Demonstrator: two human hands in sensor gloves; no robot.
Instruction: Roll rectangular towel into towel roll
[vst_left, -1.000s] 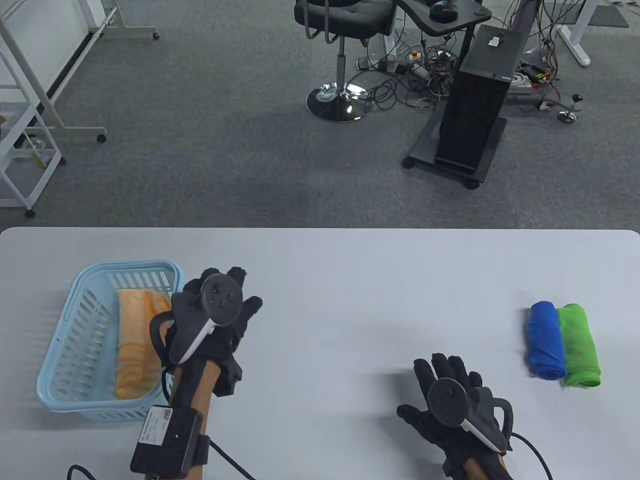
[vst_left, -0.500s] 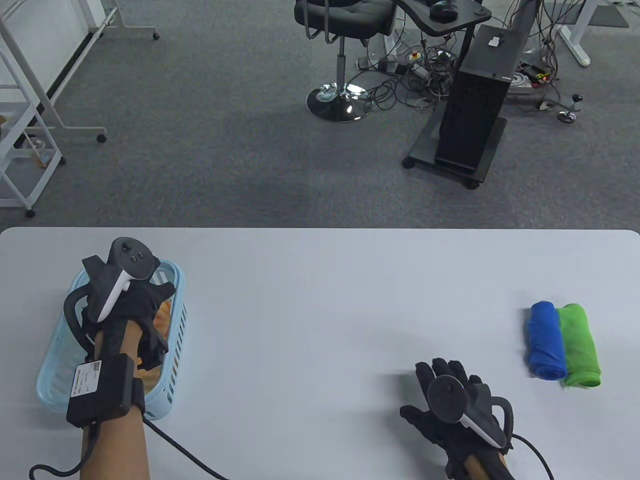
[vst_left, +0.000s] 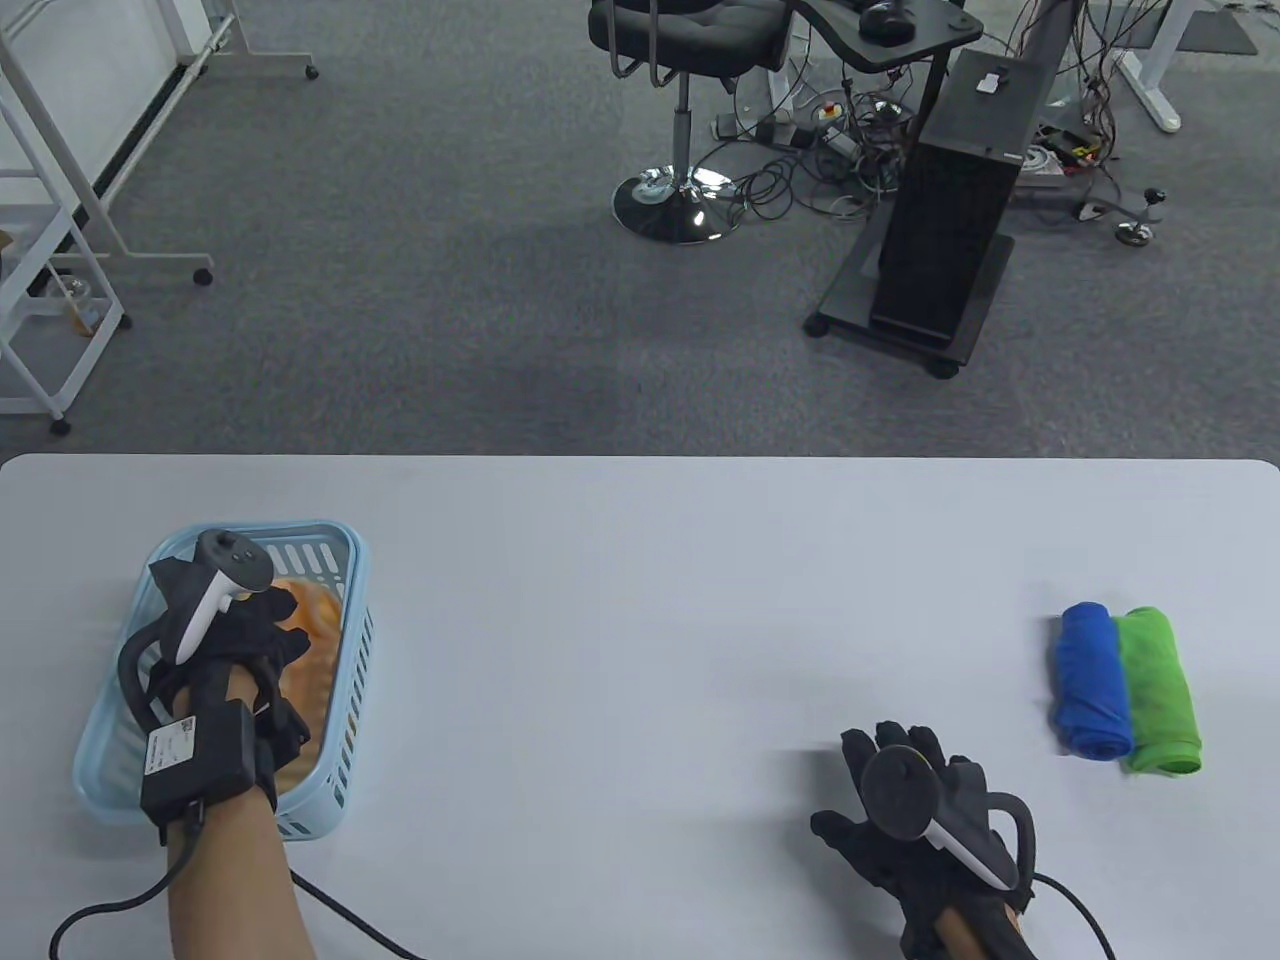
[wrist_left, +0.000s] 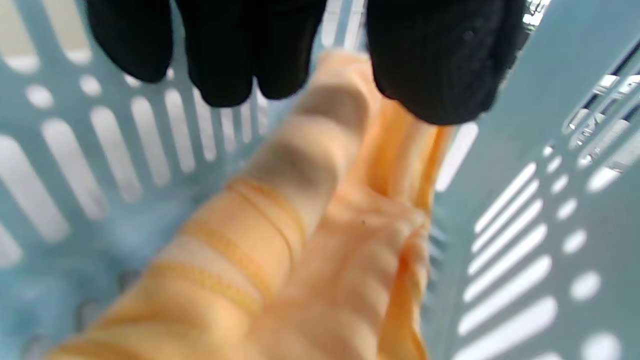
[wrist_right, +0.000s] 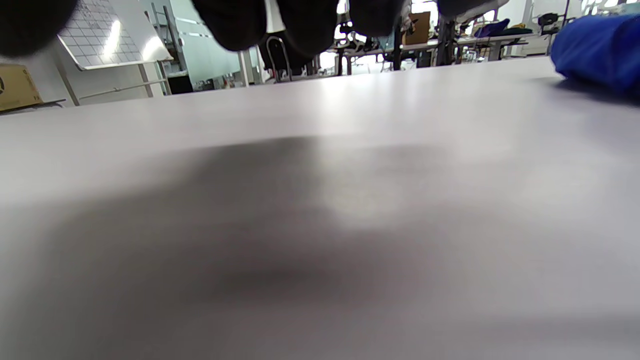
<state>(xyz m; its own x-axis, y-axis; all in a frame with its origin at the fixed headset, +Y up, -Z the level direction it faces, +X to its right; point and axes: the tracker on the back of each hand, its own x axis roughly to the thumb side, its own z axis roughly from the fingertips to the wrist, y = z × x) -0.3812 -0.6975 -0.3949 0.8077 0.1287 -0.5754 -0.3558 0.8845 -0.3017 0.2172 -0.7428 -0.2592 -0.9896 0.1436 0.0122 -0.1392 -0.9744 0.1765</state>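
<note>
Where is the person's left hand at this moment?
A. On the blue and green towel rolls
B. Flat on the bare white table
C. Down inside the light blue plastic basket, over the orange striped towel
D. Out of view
C. The left hand reaches into the light blue plastic basket, its fingers right above the orange striped towel lying inside.

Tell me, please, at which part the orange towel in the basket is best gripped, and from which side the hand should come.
Probably the raised middle fold of the orange towel, from above. The blue basket walls it in on every side, so only the top is free. The left hand is over it already.
</note>
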